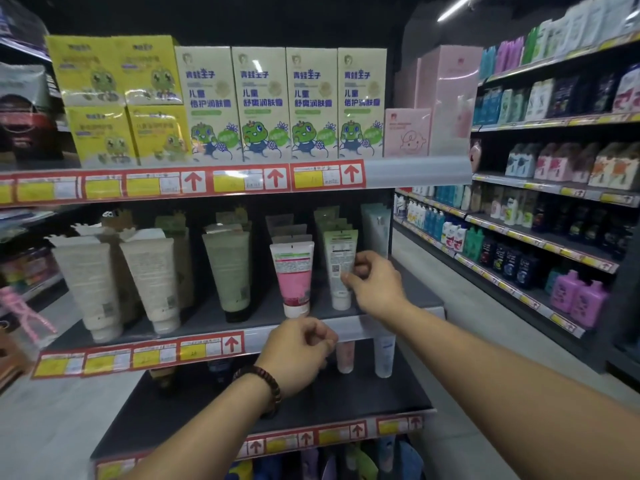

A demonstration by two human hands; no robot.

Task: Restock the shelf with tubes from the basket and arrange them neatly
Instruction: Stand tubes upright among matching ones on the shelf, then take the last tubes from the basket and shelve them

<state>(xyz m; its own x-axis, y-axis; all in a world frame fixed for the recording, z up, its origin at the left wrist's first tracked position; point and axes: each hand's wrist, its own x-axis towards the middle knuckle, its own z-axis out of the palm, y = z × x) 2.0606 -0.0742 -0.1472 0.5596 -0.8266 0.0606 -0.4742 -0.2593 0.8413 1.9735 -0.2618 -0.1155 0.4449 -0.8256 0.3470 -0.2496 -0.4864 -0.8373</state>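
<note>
Head view, one entry.

- Item: pale green tube [341,261], standing cap-down at the front of its row on the middle shelf [412,296], back label outward. It is just beside the pink tube [294,278], which heads the next row to the left.
- Right hand [374,282]: thumb and fingertips pinch the green tube's right edge at about mid-height.
- Left hand [298,351]: fingers curled in, nothing visible in them. It is held in front of the price strip [204,351] and touches no stock.
- Basket: not in view.
- Step in hand, as judged: seating and squaring a tube at the front of its row.
- Next move calls for: a light twist and nudge to set the tube level with the pink one. Then let go gently so it does not tip, and reach down for another tube.
</note>
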